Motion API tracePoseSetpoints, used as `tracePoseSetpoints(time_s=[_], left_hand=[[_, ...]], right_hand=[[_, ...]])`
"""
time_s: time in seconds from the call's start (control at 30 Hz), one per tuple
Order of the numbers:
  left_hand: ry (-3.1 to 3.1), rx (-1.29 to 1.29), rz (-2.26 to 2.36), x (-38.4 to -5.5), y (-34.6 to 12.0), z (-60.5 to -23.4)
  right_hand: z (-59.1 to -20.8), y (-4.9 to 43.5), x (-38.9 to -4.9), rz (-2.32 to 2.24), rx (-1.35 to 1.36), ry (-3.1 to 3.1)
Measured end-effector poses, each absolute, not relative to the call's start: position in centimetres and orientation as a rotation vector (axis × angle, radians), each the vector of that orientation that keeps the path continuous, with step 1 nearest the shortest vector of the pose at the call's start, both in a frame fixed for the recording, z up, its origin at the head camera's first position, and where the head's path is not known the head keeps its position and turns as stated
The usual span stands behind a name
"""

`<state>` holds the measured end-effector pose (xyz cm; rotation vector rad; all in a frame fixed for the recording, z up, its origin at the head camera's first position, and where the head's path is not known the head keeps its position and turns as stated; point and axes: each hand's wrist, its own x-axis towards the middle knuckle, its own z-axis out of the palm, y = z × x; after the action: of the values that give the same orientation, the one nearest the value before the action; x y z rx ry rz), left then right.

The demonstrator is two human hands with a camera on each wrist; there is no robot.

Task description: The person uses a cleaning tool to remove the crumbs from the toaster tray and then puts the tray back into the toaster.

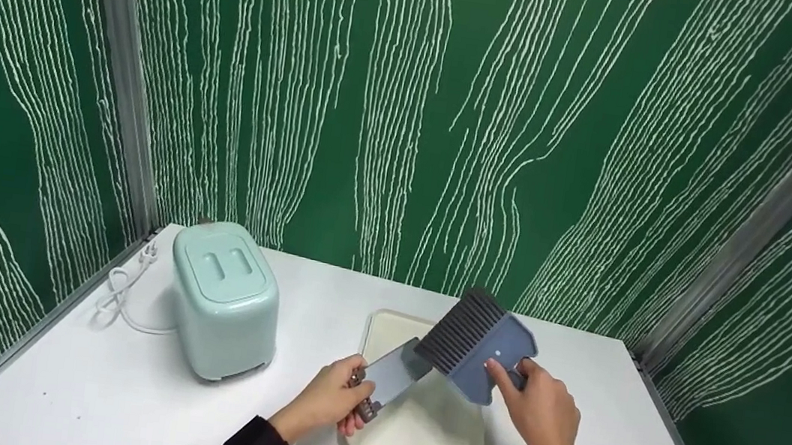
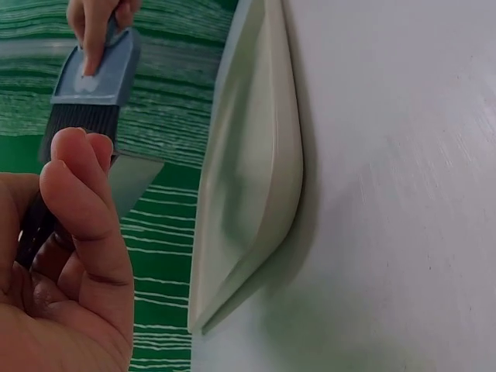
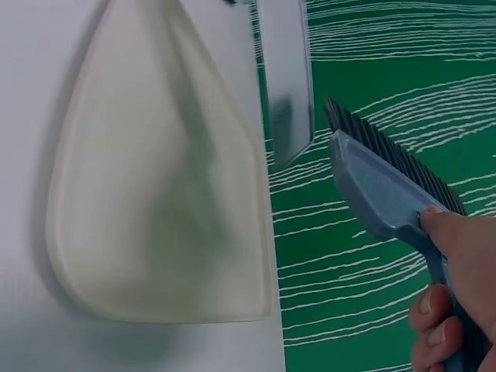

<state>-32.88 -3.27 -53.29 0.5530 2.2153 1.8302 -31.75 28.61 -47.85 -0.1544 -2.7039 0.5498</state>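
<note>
My right hand (image 1: 545, 411) holds a wide blue brush (image 1: 490, 351) by its handle, the thumb lying on its flat back. The brush's dark, comb-like bristles (image 1: 462, 327) point up and left. My left hand (image 1: 329, 397) pinches a flat, glossy grey plate (image 1: 386, 378) by its dark end piece; I cannot tell what kind of tool it is. In the head view the bristles overlap the plate's far end, while the right wrist view has a gap between plate (image 3: 287, 85) and brush (image 3: 380, 182). Both are held above a cream tray (image 1: 414, 440).
A mint-green toaster (image 1: 224, 326) with a lid over its top stands on the left of the white table (image 1: 140, 395). Its white cord (image 1: 122, 295) lies looped behind it. Green panels (image 1: 396, 101) with white wavy lines and grey metal posts enclose the table.
</note>
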Motion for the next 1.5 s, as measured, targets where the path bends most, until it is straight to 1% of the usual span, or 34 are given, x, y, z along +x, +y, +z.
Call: tracePoseSetpoints(time_s=[0.13,0.27,0.47,0.6,0.87,1.0,1.33,1.5], left_hand=[[2.227,0.56,1.82,-32.9,-3.3,-53.1],[2.265,0.58,1.79,-32.9,-3.3,-52.9],[2.337,0.611,1.722,-32.9,-3.1,-52.5],[2.359,0.623,1.698,-32.8,-3.1,-52.3],[2.353,0.675,1.666,-32.5,-3.3,-52.3],[2.386,0.699,1.621,-32.5,-3.6,-52.3],[2.465,0.713,1.529,-32.7,-4.0,-52.1],[2.482,0.736,1.507,-32.6,-3.7,-52.1]], right_hand=[[-47.6,28.4,-31.4,0.656,-0.132,-2.699],[-47.9,27.6,-30.7,0.692,-0.049,-2.724],[-49.1,26.3,-30.2,0.575,0.073,-2.776],[-49.8,26.3,-30.3,0.48,0.107,-2.749],[-51.1,28.4,-30.7,0.304,0.073,-2.624],[-51.1,29.1,-30.8,0.268,0.039,-2.58],[-49.5,29.5,-30.9,0.442,-0.12,-2.588],[-49.7,28.8,-31.0,0.475,-0.105,-2.587]])
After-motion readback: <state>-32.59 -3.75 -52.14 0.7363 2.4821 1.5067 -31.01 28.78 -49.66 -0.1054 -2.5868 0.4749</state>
